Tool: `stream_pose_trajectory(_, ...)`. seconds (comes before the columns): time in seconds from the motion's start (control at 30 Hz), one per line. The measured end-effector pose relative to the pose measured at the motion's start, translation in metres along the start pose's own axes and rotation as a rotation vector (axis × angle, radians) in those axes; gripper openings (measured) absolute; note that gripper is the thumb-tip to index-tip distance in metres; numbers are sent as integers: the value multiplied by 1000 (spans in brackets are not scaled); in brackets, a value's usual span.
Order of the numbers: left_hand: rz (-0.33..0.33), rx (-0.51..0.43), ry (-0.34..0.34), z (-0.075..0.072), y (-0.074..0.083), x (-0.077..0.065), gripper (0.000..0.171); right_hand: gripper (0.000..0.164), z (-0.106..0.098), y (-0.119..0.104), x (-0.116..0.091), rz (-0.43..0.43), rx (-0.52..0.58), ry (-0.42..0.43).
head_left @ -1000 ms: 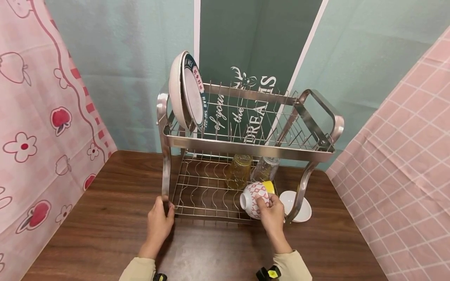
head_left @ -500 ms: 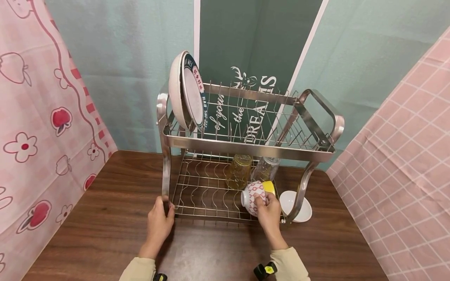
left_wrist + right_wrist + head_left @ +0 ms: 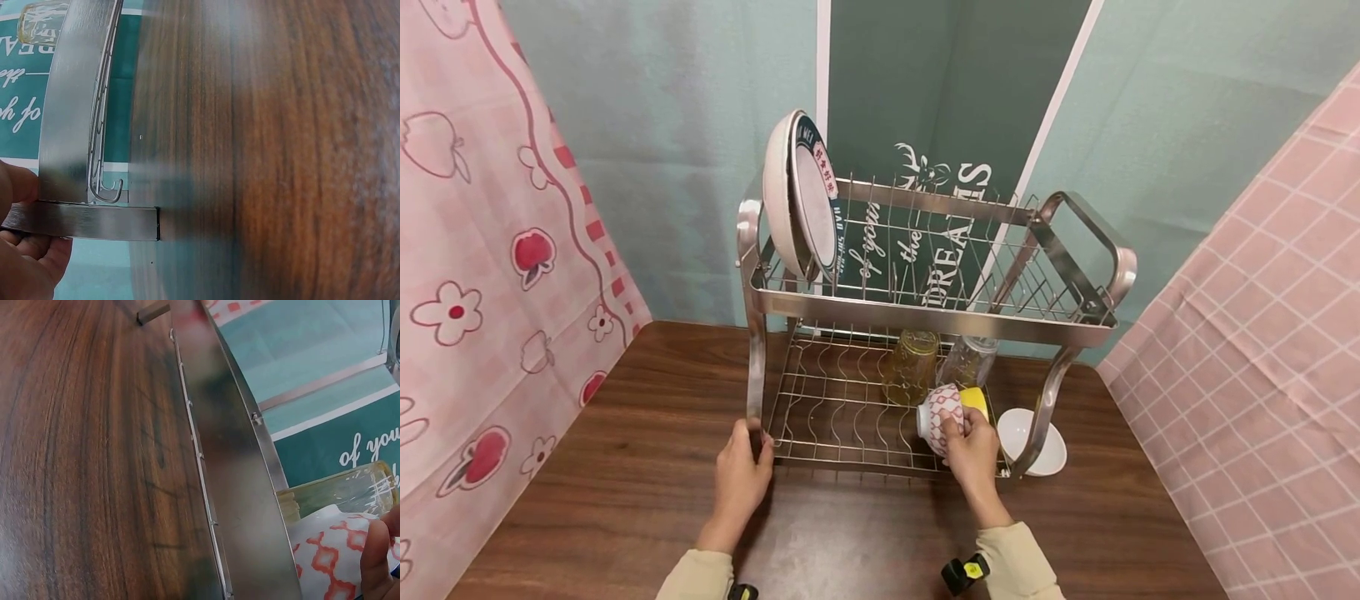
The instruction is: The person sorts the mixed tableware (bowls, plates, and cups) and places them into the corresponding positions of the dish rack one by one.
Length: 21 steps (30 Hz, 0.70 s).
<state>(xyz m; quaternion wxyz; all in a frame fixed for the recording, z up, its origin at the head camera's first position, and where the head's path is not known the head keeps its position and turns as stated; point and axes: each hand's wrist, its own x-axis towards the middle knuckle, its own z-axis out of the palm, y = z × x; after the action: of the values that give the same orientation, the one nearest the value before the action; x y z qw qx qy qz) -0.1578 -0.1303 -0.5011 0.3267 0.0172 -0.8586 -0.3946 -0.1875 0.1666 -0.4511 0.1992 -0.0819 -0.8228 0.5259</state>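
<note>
A two-tier metal dish rack (image 3: 880, 310) stands on the wooden table. My left hand (image 3: 742, 471) grips its front left leg (image 3: 81, 220) low down, thumb on one side and fingers on the other. At the lower tier's right end, my right hand (image 3: 973, 458) pinches a white bowl with a red pattern (image 3: 940, 419), thumb on the outside. The bowl lies tipped on its side, its foot facing left. Right behind it is a yellow object (image 3: 974, 401), partly hidden by bowl and fingers. In the right wrist view, the patterned bowl (image 3: 331, 556) overlaps an amber glass (image 3: 337, 490).
An amber glass (image 3: 912, 367) and a clear glass (image 3: 968, 363) stand upside down at the back of the lower tier. Two large dishes (image 3: 816, 204) lean upright at the upper tier's left end. A white bowl (image 3: 1047, 450) sits on the table by the right leg.
My right hand has shifted slightly left and back with the patterned bowl, which has turned so more of the yellow object shows. The left hand stays on the leg.
</note>
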Motion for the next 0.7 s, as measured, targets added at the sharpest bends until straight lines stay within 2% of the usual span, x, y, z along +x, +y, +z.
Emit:
stream_pose_trajectory(0.3,9,-4,18,1,-1,-1,28,25,0,-1,2,-41,-153,20)
stream_pose_trajectory(0.53,20,0,23,1,0,-1,28,25,-2,-2,4,-175,-355,81)
stream_pose_trajectory(0.7,24,2,27,1,0,0,28,25,-5,-3,6,-191,-441,63)
